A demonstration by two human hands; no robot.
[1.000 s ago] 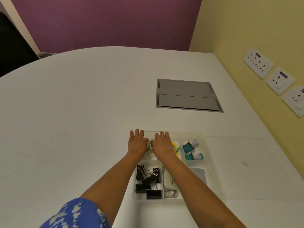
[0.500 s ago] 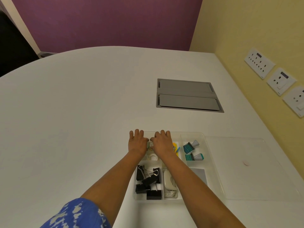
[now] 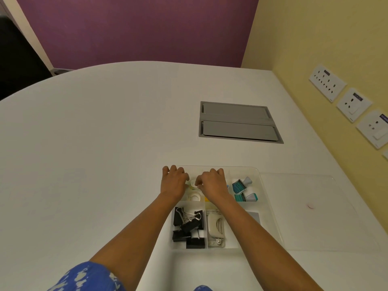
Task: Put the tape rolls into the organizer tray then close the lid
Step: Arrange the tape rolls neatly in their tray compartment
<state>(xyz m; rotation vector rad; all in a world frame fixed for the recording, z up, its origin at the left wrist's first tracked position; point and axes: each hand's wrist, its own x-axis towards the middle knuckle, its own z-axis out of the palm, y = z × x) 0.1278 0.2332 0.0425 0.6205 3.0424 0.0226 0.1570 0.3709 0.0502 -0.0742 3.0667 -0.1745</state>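
Observation:
A clear organizer tray [image 3: 259, 174] sits on the white table close to me. Its clear lid [image 3: 315, 208] lies open flat on the table to the right. In the tray's far-left compartment, a small whitish tape roll [image 3: 193, 184] is pinched between my left hand [image 3: 173, 182] and my right hand [image 3: 213, 183]. Both hands have curled fingers, with fingertips on the roll from either side. A second white tape roll [image 3: 194, 196] lies in the same compartment just nearer to me, partly hidden by my wrists.
Other compartments hold black binder clips [image 3: 189, 225], a beige hole punch [image 3: 215, 227] and teal stamps [image 3: 241, 189]. A grey hatch [image 3: 237, 122] is set into the table beyond the tray. Wall sockets [image 3: 327, 82] line the yellow wall on the right.
My fingers were stretched flat over the far-left compartment; they have now curled in and closed on the small tape roll between the hands. The tray and lid have not moved.

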